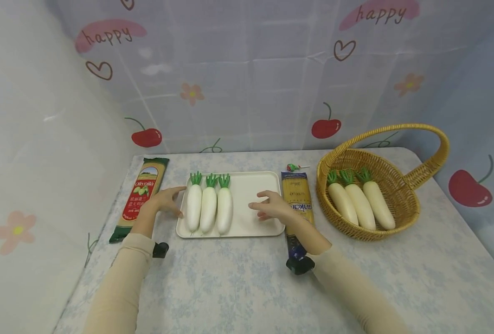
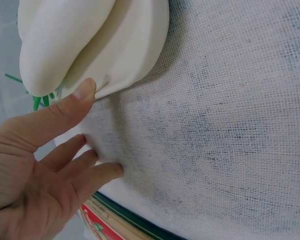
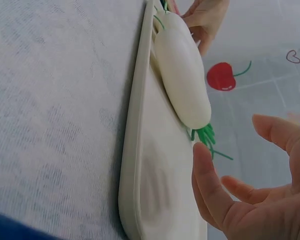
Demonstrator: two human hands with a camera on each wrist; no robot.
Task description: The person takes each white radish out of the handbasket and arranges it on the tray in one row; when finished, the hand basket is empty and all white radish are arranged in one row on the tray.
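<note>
A cream rectangular tray point(image 1: 248, 229) lies on the cloth with three white radishes side by side on its left half, the rightmost radish point(image 1: 225, 211) nearest the tray's middle; all have green tops pointing away. Beside the tray's left edge is my left hand point(image 1: 165, 202), fingers spread and holding nothing. In the left wrist view its thumb point(image 2: 84, 89) is right at the tray rim, while the other fingers hang over the cloth. My right hand point(image 1: 273, 206) hovers above the tray's right part, thumb and fingers apart, with its shadow on the tray in the right wrist view.
At right stands a wicker basket point(image 1: 405, 204) with a tall handle, holding three more radishes point(image 1: 359, 206). A yellow-and-blue pasta packet point(image 1: 298, 195) lies between tray and basket, partly under the right forearm. Behind it is a lollipop point(image 1: 293, 167). A red-and-green packet point(image 1: 140, 190) lies far left.
</note>
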